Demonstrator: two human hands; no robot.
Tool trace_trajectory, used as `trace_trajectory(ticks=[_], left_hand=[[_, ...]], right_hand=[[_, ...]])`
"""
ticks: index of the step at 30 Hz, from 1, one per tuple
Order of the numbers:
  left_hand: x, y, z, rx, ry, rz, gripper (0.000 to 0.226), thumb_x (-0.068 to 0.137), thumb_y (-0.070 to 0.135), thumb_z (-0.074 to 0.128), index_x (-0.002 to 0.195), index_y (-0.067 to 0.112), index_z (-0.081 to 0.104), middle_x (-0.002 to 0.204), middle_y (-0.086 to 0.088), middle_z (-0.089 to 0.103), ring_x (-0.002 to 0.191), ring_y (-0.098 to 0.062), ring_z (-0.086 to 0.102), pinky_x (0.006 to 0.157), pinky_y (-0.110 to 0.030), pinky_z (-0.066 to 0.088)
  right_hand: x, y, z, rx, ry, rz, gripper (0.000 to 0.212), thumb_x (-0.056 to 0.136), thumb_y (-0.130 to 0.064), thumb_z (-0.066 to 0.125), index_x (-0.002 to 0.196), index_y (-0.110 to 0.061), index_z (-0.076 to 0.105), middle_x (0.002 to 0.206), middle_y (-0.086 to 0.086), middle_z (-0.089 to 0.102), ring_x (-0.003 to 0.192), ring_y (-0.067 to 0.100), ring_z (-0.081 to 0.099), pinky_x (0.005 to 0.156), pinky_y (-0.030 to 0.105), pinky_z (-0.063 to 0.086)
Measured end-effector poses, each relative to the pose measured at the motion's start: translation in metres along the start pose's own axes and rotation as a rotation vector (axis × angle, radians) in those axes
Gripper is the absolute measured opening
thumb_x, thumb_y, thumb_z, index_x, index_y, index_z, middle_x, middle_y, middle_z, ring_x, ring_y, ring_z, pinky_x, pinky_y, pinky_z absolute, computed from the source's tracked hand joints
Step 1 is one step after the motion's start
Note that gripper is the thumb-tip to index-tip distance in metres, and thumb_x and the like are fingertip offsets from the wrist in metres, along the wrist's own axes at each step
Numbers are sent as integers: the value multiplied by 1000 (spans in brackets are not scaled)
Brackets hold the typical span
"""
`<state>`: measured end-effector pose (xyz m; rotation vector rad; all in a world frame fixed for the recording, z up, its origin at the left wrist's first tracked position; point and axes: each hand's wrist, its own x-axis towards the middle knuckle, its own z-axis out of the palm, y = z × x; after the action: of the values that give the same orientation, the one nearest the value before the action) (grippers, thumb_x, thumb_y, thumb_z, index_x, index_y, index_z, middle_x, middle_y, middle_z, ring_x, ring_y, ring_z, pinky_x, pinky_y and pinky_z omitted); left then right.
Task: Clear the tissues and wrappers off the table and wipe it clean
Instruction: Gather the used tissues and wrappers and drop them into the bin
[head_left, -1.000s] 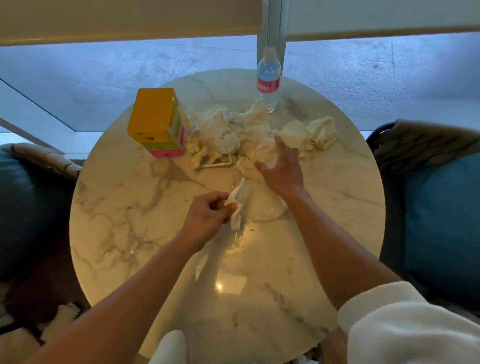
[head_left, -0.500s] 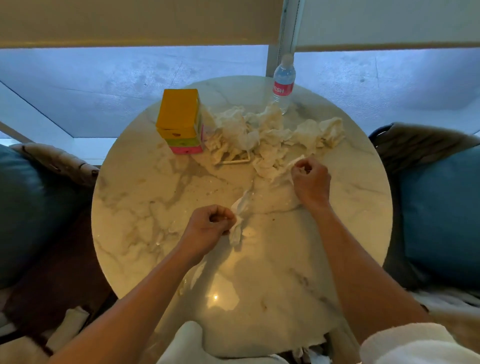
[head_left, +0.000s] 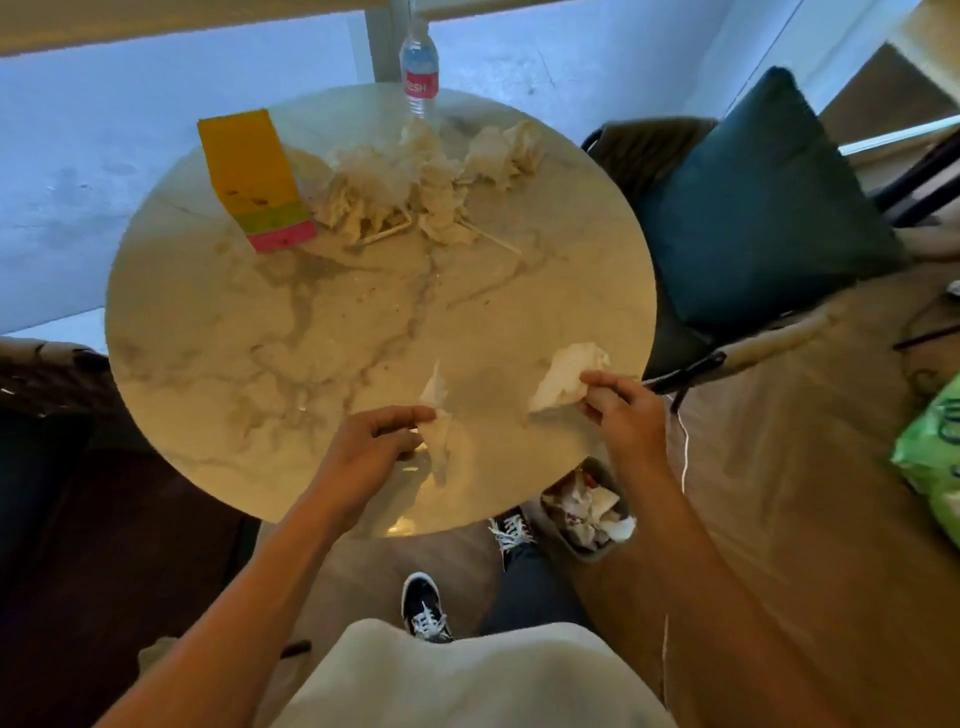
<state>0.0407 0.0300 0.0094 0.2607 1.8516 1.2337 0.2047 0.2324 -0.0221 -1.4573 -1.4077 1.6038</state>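
Head view: The task is judged to be at an early stage. A heap of crumpled tissues (head_left: 415, 187) is left at the table's (head_left: 218, 332) twelve o'clock, between a yellow box (head_left: 249, 171) at ten o'clock and a water bottle (head_left: 418, 73) at the far rim. A bin (head_left: 587, 512) already holding crumpled paper is seen on the floor below the five o'clock edge. No wiping is judged to have been done; specks are visible on the marble. A thin tissue strip (head_left: 436, 421) is pinched by the curled fingers of the left hand (head_left: 363, 447) at six o'clock. A crumpled tissue (head_left: 566, 376) is gripped by the right hand (head_left: 623, 415) at four o'clock.

Against the earlier frames, the right hand has been drawn back from the heap with its tissue towards the bin side; the left hand's hold is unchanged.
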Motion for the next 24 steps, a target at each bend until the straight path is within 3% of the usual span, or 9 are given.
trace_trajectory(ticks=[7,12,15,17,19,21,24], left_hand=[[-27,-27,62,140,-239,-16,36,87,-3,56,91,27,76,97,0,73,83,-12,61,77,-27,48],[-20,-45,130,233,-371,-82,41,86,-3,57,89,32,77,97,-5,72,86,-19,58,81,-35,48],[-11,-63,181,311,-421,-169,42,86,1,57,89,38,76,101,-8,71,87,-22,58,82,-39,48],[1,-78,218,335,-423,-244,38,86,3,56,93,35,76,101,-8,71,87,-21,59,80,-32,48],[17,-95,254,352,-411,-313,36,87,0,53,99,27,74,104,-5,71,85,-15,61,72,-19,49],[35,-112,288,384,-399,-381,36,89,-5,49,110,16,69,105,-5,66,79,-10,56,61,-11,46],[71,-147,330,459,-397,-468,38,87,-6,47,117,10,65,112,-9,61,89,-14,54,68,-17,44]], right_hand=[[-47,65,-101,-42,118,143,26,87,-1,59,84,-20,76,96,6,72,90,23,69,83,38,57],[-37,111,-154,-186,106,209,27,88,-13,59,87,-35,75,91,-10,72,84,13,69,76,32,56],[-25,138,-185,-225,80,270,27,89,-12,56,104,-26,74,84,-7,71,70,11,64,63,24,50],[-11,155,-204,-252,38,317,27,91,-15,55,110,-25,71,88,-6,69,67,9,61,57,23,48],[3,174,-220,-255,-7,368,25,91,-20,57,106,-35,70,98,-10,68,78,13,65,67,30,55],[19,195,-236,-271,-34,407,25,89,-20,59,99,-40,68,106,-6,68,87,12,63,74,32,54],[47,230,-252,-303,-90,444,30,89,-13,58,110,-33,67,113,1,64,87,8,56,71,25,48]])
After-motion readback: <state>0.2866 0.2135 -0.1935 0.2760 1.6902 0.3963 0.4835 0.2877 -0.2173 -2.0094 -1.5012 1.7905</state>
